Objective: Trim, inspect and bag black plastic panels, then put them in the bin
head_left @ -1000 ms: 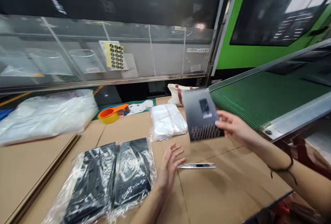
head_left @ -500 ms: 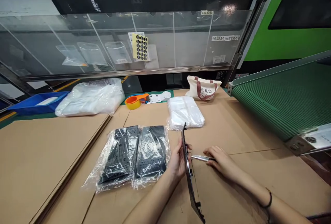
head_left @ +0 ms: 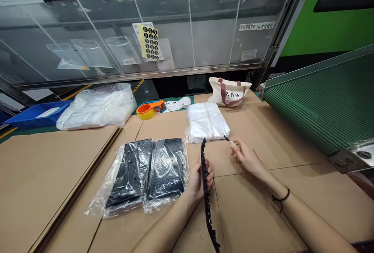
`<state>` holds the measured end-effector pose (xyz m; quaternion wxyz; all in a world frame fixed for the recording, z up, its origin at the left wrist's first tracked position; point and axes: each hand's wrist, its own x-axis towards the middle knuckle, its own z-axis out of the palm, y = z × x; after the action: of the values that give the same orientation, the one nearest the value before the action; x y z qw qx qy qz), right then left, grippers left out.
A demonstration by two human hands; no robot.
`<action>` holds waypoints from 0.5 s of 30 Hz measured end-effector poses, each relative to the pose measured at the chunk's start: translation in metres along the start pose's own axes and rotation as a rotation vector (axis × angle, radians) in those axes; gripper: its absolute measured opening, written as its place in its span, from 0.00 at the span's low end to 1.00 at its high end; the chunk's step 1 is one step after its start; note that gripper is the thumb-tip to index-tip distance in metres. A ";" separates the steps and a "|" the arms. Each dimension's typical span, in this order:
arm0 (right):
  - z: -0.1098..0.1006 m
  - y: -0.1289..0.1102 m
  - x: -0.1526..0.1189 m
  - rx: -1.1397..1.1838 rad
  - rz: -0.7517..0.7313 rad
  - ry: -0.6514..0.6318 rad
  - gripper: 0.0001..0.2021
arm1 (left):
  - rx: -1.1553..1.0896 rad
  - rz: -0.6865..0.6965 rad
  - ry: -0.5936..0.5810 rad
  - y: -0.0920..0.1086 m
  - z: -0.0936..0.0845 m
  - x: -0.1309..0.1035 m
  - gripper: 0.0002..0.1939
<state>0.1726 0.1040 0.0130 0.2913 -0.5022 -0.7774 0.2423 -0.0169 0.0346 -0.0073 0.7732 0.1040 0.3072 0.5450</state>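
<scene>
- Left hand: gripping black panel, edge-on to camera, right of bagged black parts.
- Right hand: fingers now closed around slim tool, raised off tabletop; half a second ago, hand was down there at it.
- Means both hands loaded; tool and panel apart, so probably no tool work yet.

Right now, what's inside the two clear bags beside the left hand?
Dark, flat pieces show through the clear bags. Whatever lies beneath the top pieces is covered, so I can't count them.
</scene>
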 end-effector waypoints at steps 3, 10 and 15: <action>-0.006 -0.007 0.011 0.095 -0.029 0.062 0.21 | 0.016 -0.025 0.003 -0.002 -0.001 -0.001 0.19; -0.013 -0.043 -0.019 0.210 -0.260 0.150 0.15 | 0.061 -0.043 0.000 -0.003 0.009 -0.010 0.15; -0.025 -0.058 -0.030 0.087 -0.382 0.211 0.10 | 0.062 -0.040 0.012 -0.001 0.016 -0.013 0.12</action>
<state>0.1628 0.0562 0.0626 0.4332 -0.3552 -0.8123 0.1623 -0.0095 0.0256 0.0095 0.7785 0.1184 0.3306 0.5202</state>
